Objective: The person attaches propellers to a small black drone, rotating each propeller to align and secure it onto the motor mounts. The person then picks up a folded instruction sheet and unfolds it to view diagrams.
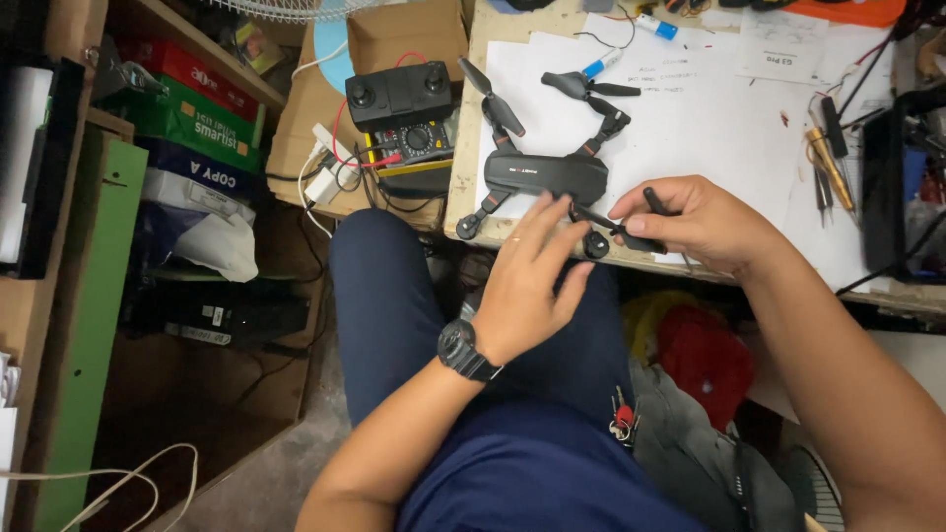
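Hands meet at the near edge of the worn wooden workbench [463, 148], where a small black folding quadcopter drone with plastic propeller arms [545, 174] lies on white paper sheets [690, 128], just beyond the fingertips. The left hand [522, 286], with a black wristwatch [465, 351], spreads loose, open fingers [544, 222] against the drone's near side. The right hand [695, 222] pinches the near-right black arm and propeller [631, 236]. This looks like propeller or arm fitting; next calls for steady fine pressure. The rear motor overhangs the bench edge; clear paper lies beyond the fingers, screwdrivers [828, 163] further right.
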